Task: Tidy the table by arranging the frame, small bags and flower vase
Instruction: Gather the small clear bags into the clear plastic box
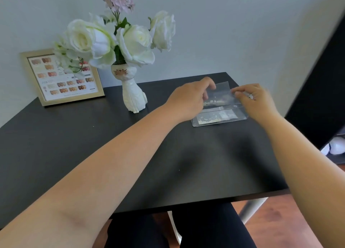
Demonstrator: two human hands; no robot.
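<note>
A small clear bag (220, 94) with pale bits inside is held up over the black table (93, 135) at the far right. My left hand (188, 100) pinches its left edge and my right hand (255, 100) pinches its right edge. Just below it, other small clear bags (220, 117) lie flat on the table. A white cat-shaped vase (133, 96) with white and pink flowers stands at the back middle. A gold frame (62, 77) showing a nail colour chart leans against the wall at the back left, partly hidden by the flowers.
The pale wall runs right behind the frame and vase. A dark panel (321, 90) rises at the right of the table. Beyond the right edge sit white objects (336, 147) on a low shelf. My legs show below the front edge.
</note>
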